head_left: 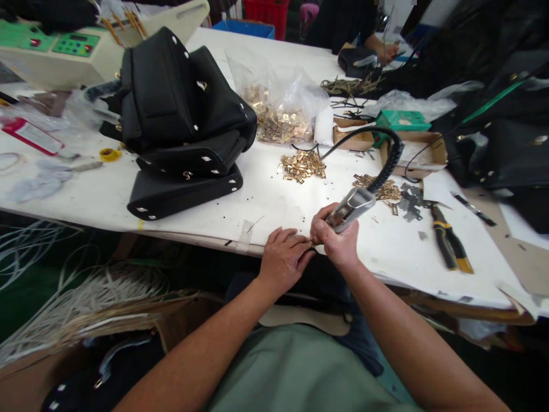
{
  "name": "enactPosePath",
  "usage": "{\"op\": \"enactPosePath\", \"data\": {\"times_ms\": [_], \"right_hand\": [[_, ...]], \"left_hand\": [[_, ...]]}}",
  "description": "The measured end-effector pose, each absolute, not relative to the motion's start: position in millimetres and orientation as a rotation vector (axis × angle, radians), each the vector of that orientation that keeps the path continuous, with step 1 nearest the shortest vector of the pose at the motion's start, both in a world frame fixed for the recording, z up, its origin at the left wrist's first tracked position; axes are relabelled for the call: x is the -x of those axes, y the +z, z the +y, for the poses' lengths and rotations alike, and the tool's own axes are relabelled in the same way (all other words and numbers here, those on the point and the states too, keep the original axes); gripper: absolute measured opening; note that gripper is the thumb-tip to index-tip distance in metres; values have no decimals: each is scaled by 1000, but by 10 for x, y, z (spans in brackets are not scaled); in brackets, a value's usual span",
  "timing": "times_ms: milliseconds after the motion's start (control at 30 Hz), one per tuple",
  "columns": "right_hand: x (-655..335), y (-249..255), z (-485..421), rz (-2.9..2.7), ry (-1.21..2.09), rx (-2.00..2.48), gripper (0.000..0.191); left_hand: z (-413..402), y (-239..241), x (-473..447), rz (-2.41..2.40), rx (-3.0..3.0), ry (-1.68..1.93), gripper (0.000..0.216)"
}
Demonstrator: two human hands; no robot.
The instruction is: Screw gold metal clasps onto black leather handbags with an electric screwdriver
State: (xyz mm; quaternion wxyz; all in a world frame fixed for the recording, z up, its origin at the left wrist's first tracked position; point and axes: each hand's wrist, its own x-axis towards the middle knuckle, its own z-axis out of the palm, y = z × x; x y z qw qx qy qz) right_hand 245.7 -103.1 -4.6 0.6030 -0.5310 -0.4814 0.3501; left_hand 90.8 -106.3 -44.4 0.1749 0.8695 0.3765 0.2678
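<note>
Here, a white worktable (pixel 107 194), seen from above at its near edge. On it, left of centre, stacked black handbags (pixel 180 120); farther back, a clear bag of gold fittings (pixel 278 109); loose gold fittings (pixel 302 166) mid-table; yellow-handled pliers (pixel 448 243) to the right. At the table edge, right hand (pixel 337 237) clenched around a metal handheld tool (pixel 351 207) with black cable. Just beside it, left hand (pixel 285 257), fingertips pinching a tiny gold piece (pixel 311 244) against the tool's tip.

black handbags (pixel 180 114) | gold clasps (pixel 302 166) | pliers (pixel 448 243) (black-yellow grips) | white table (pixel 266 206)
</note>
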Motion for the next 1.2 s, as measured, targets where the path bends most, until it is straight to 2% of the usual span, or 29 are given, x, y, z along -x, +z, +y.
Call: {"op": "enactPosePath", "data": {"times_ms": [267, 400, 600, 767, 900, 1200], "right_hand": [[-2466, -60, -944, -979, 903, 1129, 39], [-2519, 102, -920, -914, 780, 1101, 42], [-2815, 404, -855, -1130, 601, 1568, 46], [-2997, 140, -651, -1602, 414, 1976, 36], [-2963, -109, -520, -1792, 351, 2117, 38], [-3256, -136, -743, -1625, 133, 2102, 33]], "left_hand": [[-1069, -431, -900, 1049, -2470, 804, 18], [-1074, -441, -897, 1036, -2484, 801, 17], [-1066, -442, -893, 1031, -2494, 832, 14], [-1065, -403, -899, 1041, -2511, 820, 14], [-1042, -399, -896, 1026, -2516, 839, 12], [-948, -449, -893, 956, -2555, 899, 11]]}}
